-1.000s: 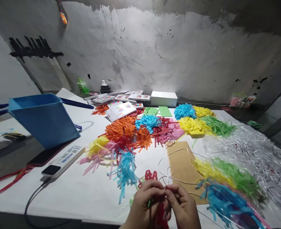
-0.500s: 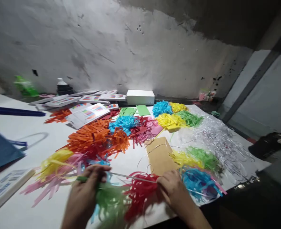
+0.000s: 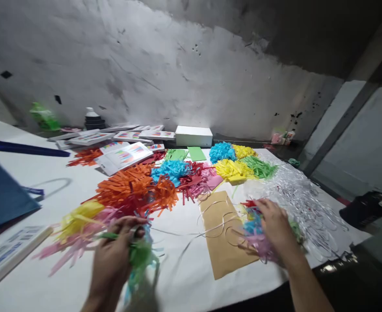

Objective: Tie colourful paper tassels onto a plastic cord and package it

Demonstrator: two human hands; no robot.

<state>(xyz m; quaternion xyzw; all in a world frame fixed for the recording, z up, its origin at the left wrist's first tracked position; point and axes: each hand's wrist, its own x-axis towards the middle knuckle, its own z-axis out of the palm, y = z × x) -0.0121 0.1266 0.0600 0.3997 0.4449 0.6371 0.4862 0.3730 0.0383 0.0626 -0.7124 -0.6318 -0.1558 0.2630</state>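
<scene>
My left hand [image 3: 118, 249], at the lower left, is closed on a green paper tassel [image 3: 139, 260] that hangs below its fingers. A thin ribbon [image 3: 178, 234] runs from that hand toward the right. My right hand [image 3: 277, 225] reaches over a colourful bunch of tassels in red, blue and pink [image 3: 254, 227]; its fingertips touch the bunch, but their grip is blurred. Between my hands lies a brown envelope [image 3: 223, 255] with loops of ribbon on it. Yellow and pink tassels [image 3: 80, 216] lie beside my left hand.
On the white table [image 3: 178, 277], orange fringe [image 3: 122, 186] and blue fringe [image 3: 171, 170] lie behind my hands. Silver strands [image 3: 298, 199] spread at the right. Boxes [image 3: 126, 158] and a white box [image 3: 193, 136] stand along the wall. A blue object [image 3: 2, 190] is at the left.
My right hand has moved right and away from the middle, onto the colourful tassels. The red tassel between my hands has gone from there. More of the brown envelope shows.
</scene>
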